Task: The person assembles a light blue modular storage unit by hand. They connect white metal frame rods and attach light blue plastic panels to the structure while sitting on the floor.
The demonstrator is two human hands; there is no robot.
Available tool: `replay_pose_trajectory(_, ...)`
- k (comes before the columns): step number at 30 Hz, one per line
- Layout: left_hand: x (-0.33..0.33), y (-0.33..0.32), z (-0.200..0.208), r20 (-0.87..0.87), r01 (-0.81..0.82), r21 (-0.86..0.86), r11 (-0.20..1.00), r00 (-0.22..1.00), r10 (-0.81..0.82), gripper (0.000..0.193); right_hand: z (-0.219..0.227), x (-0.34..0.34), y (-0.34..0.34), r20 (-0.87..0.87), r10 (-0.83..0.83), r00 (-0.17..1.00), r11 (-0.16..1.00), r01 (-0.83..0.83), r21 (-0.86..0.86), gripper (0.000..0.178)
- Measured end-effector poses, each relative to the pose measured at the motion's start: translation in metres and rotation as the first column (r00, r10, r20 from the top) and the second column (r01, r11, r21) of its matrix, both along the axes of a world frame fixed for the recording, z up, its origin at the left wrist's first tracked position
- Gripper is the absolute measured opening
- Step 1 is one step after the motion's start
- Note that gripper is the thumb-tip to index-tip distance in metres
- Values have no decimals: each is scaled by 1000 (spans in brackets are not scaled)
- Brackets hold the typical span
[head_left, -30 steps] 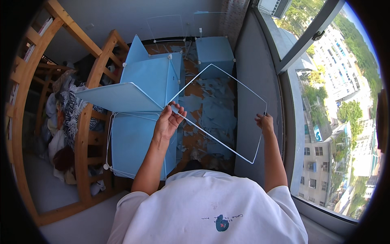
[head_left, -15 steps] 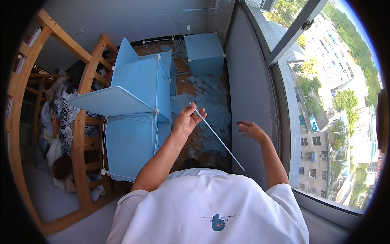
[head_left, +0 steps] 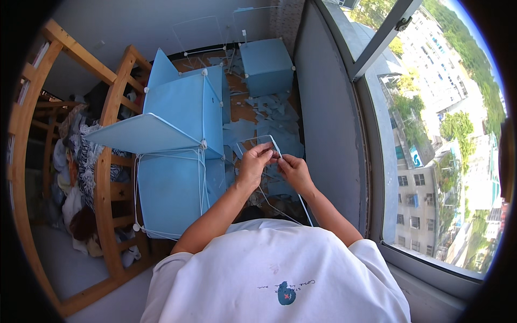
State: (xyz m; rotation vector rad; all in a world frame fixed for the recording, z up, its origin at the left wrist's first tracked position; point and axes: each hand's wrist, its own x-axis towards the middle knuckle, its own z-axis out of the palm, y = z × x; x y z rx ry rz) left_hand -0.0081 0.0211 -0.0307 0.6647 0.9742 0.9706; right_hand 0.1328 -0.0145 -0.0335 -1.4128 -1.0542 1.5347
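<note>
In front of my chest I hold a thin white wire frame [head_left: 276, 145] tilted, with its loop see-through. My left hand [head_left: 256, 166] pinches one side of it near the upper corner. Close beside it, my right hand [head_left: 295, 172] has its fingers closed on the same side. The two sets of fingertips nearly meet, and part of the frame is hidden behind them. On the left stands a stack of light blue panel cubes [head_left: 175, 107] joined with white connectors. One blue panel [head_left: 148, 131] sticks out from it toward the left.
Loose translucent blue sheets [head_left: 277, 113] litter the wooden floor. A separate blue cube [head_left: 266, 59] stands at the far wall, near thin white wire frames [head_left: 196, 19]. A wooden bunk frame [head_left: 107, 107] borders the left; a grey wall [head_left: 328, 118] and window [head_left: 371, 134] border the right.
My right hand has moved left and closed on the wire frame beside my left hand. The frame has turned from edge-on to show its loop.
</note>
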Motion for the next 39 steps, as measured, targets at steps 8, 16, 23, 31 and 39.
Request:
replay_pose_trajectory(8, -1, -3, 11, 59, 17, 5, 1000, 998, -17, 12, 3, 1, -2, 91, -26, 996, 998, 21, 54, 17)
replay_pose_trajectory(16, 4, -2, 1, -123, -2, 58, 998, 992, 9, 11, 12, -9, -10, 290, -138, 947, 971, 71, 230, 16)
replay_pose_trajectory(23, 5, -7, 5, -48, 20, 29, 999, 999, -19, 10, 12, -13, -11, 57, -260, 964, 939, 238, 250, 19)
replay_pose_trajectory(31, 5, -14, 22, -219, -1, 172, 985, 975, 39, 14, 19, -27, -16, 214, -369, 904, 844, 230, 485, 14)
replay_pose_trajectory(39, -1, -19, 24, -229, 70, 145, 987, 973, -36, 24, 18, -20, -15, 351, -339, 873, 775, 48, 631, 11)
